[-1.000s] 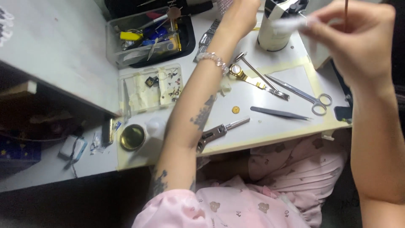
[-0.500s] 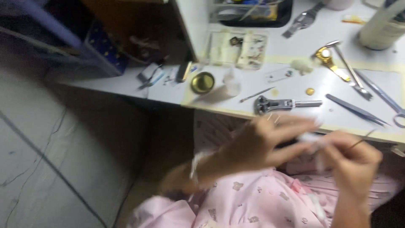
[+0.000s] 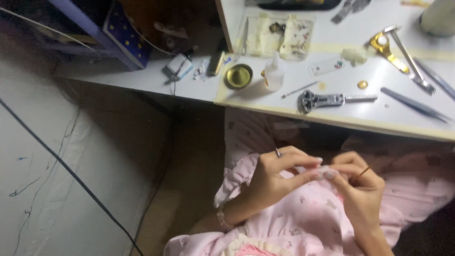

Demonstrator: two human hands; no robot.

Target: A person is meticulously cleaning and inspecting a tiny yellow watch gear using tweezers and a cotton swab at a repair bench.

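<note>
Below the desk edge, over the lap, we are pinching a small pale piece (image 3: pixel 324 169) between both sets of fingertips, presumably for close work: our left hand (image 3: pixel 277 178) is closing narrowly on it, our right hand (image 3: pixel 360 189) is also gripping one thin stick (image 3: pixel 364 171). On the desk (image 3: pixel 332 80) we are counting one brass dish (image 3: pixel 238 76), one white dropper bottle (image 3: pixel 274 72) and one steel case opener (image 3: pixel 332 100).

Dish (image 3: pixel 238 76) left of bottle (image 3: pixel 274 72)
</note>
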